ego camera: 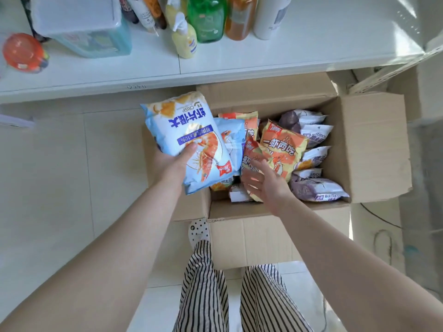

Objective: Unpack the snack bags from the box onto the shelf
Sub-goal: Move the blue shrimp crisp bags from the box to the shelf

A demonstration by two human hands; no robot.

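Cardboard box: the box point(369, 149) sits open on the floor just below the shelf point(275, 56), packed with snack bags.
Left hand: the left hand point(172, 161) grips a blue-and-white shrimp-chip bag point(187, 137), thumb curled over its face, lifted above the box's left edge and not yet on the shelf.
Right hand: the right hand point(266, 183) reaches in, fingers spread and relaxed, holding nothing, touching or just over an orange bag point(282, 149).
Progress: early, by my reckoning. No snack bag shows on the shelf; only bottles point(206, 17) and a blue-lidded container point(88, 27) stand there.
Left to do: orange bags, another blue bag, purple-and-white bags point(316, 188) along the right wall.
Writing: "CRISP" and "10%" on the held bag, with large Chinese characters; "WATUDOU" partly readable on the purple ones.
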